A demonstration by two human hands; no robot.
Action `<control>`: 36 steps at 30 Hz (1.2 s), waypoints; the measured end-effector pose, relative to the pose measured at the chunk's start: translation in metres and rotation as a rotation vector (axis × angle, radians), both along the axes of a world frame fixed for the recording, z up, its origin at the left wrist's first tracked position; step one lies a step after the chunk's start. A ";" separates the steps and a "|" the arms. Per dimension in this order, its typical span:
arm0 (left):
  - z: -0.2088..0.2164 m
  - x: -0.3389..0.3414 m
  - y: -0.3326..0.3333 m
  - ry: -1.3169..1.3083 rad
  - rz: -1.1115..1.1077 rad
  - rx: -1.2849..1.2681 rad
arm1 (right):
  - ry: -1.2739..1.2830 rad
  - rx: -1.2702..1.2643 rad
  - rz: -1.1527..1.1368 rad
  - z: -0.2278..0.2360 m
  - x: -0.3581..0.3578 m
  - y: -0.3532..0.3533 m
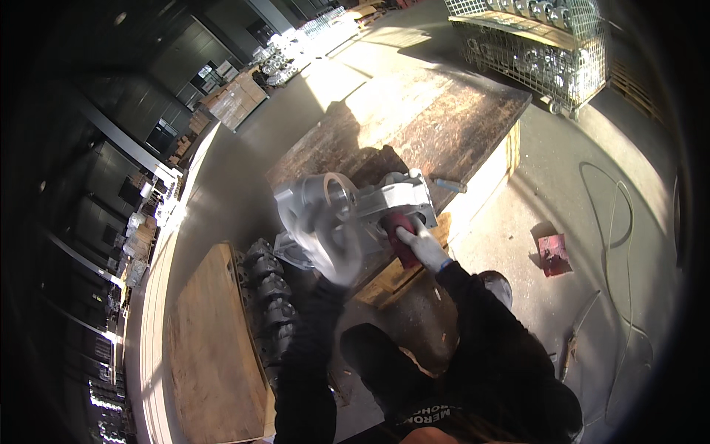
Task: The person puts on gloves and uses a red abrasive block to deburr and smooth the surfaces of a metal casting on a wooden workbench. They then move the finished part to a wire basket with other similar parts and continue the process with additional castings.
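Observation:
A grey metal casting (pixel 392 197) with a round cylindrical opening lies at the near edge of a worn wooden tabletop (pixel 451 111). My right hand (pixel 427 250), in a whitish glove, grips a red sheet (pixel 399 231), perhaps abrasive paper or cloth. It presses the sheet against the casting's near right end, beside an opening there. My left hand (pixel 336 251), also gloved, is at the casting's left, cylindrical end. Motion smears its fingers, so their grip is unclear. Just right of the casting lies a blue rod-like tool (pixel 451 186).
Several similar metal parts (pixel 277 303) stand in a row at my left, beside a wooden panel (pixel 214 348). A red piece of sheet (pixel 553 255) and a thin cable (pixel 629 288) lie on the right floor. Behind stands a wire cage (pixel 529 55) loaded with metal parts.

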State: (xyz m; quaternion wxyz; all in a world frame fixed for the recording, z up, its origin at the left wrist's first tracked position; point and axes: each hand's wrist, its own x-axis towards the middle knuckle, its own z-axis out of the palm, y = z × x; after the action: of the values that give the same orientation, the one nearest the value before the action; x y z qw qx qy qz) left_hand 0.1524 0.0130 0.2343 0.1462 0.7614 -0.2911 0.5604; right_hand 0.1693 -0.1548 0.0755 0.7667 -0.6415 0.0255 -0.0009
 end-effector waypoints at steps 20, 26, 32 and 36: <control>-0.181 0.038 -0.063 1.323 -1.158 -1.851 | -0.453 -1.275 -0.226 0.089 0.074 -0.040; -0.167 0.051 -0.074 1.347 -1.065 -1.769 | -0.447 -1.200 -0.148 0.061 0.096 -0.040; -0.159 0.064 -0.084 1.025 -0.008 -0.148 | -0.418 -1.293 -0.206 0.058 0.099 -0.040; -0.158 0.074 -0.077 0.812 0.069 0.456 | -0.499 -1.348 -0.169 0.053 0.102 -0.039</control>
State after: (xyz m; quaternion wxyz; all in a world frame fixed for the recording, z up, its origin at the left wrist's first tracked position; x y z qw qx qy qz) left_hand 0.2261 -0.0640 0.0768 0.0587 0.9411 -0.3006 0.1431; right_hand 0.2709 -0.1943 0.1289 0.1846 -0.9514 -0.1067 -0.2222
